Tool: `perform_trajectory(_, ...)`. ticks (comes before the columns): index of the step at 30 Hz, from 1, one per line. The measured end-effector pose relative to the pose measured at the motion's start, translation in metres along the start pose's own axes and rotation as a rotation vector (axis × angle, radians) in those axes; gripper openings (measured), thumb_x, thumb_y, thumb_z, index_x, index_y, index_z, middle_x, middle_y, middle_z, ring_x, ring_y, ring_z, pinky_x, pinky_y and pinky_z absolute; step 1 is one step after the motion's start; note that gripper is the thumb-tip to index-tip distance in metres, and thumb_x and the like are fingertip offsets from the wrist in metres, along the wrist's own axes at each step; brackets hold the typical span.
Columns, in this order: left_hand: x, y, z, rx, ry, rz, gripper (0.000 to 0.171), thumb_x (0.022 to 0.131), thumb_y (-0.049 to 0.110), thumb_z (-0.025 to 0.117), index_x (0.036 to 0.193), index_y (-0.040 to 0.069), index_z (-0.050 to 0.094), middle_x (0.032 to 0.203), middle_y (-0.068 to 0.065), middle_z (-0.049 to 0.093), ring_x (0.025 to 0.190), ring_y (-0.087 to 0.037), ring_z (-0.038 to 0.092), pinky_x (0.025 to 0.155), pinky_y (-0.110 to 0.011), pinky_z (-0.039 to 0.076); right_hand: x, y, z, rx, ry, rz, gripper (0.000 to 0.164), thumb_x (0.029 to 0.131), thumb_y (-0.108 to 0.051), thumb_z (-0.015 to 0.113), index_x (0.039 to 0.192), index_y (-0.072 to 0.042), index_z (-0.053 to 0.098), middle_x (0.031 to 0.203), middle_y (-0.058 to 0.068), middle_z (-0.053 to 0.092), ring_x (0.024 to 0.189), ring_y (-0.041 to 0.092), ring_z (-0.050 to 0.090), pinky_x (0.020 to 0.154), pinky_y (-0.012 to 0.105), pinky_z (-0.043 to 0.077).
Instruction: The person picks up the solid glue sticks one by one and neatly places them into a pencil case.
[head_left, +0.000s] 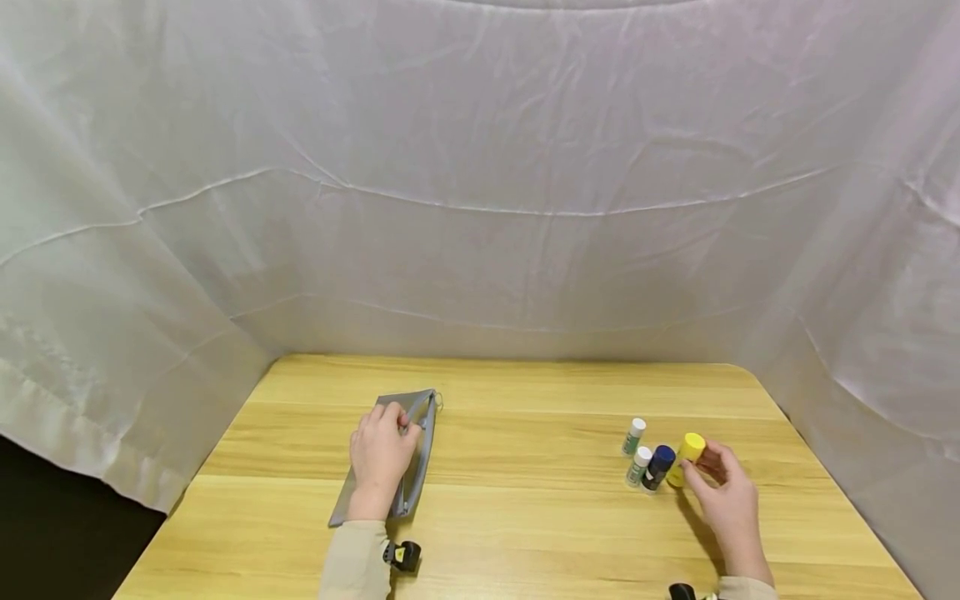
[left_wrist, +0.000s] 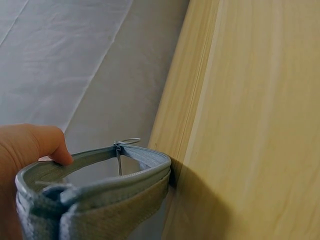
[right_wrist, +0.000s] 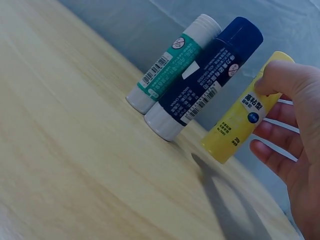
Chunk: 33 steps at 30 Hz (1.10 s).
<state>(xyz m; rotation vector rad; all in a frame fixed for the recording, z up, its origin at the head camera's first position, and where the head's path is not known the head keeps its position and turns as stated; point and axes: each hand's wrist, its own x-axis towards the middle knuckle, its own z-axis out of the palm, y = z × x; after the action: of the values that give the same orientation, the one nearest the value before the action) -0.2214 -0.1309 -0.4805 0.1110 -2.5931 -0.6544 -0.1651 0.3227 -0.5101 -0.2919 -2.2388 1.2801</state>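
With thumb and fingers my right hand [head_left: 727, 492] grips a yellow glue stick [right_wrist: 242, 117] by its upper part, its shadow falling on the wood beneath. Right beside it a dark blue glue stick [right_wrist: 205, 75] with a white base stands upright. Two white-capped glue sticks with green labels stand there too, one close against the blue one [head_left: 639, 467] and one a little behind [head_left: 633, 437]. On the left, my left hand [head_left: 382, 454] pinches the edge of a grey zip pouch [left_wrist: 115, 200]. The pouch's zipper is undone and its mouth gapes.
Both hands work over a light wood-grain table [head_left: 525, 500]. Pale cloth curtains [head_left: 525, 250] rise along its back and both sides. A metal ring [left_wrist: 131, 141] hangs at the far end of the pouch's zipper. A dark area [head_left: 60, 517] shows below the left curtain.
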Motion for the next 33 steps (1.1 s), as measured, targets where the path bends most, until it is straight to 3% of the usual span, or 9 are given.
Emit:
perform_trajectory(9, 0.0, -0.001, 0.001, 0.004, 0.021, 0.013, 0.017, 0.078, 0.02, 0.069, 0.075, 0.018, 0.052, 0.075, 0.0, 0.052, 0.072, -0.023, 0.05, 0.062, -0.033, 0.034, 0.0, -0.009, -0.006, 0.044, 0.031, 0.038, 0.038, 0.082, 0.003, 0.069, 0.118, 0.002, 0.057, 0.089, -0.031, 0.055, 0.082, -0.014, 0.055, 0.078, 0.002, 0.045)
perform_trajectory(33, 0.0, 0.0, 0.003, -0.004, 0.059, 0.028, 0.017, 0.076, 0.019, 0.07, 0.074, 0.017, 0.054, 0.075, 0.0, 0.054, 0.072, -0.023, 0.053, 0.063, -0.036, 0.037, 0.006, -0.032, -0.014, 0.1, 0.12, -0.066, 0.039, 0.076, 0.014, 0.068, 0.113, 0.007, 0.057, 0.088, -0.021, 0.057, 0.081, -0.006, 0.056, 0.08, 0.003, 0.043)
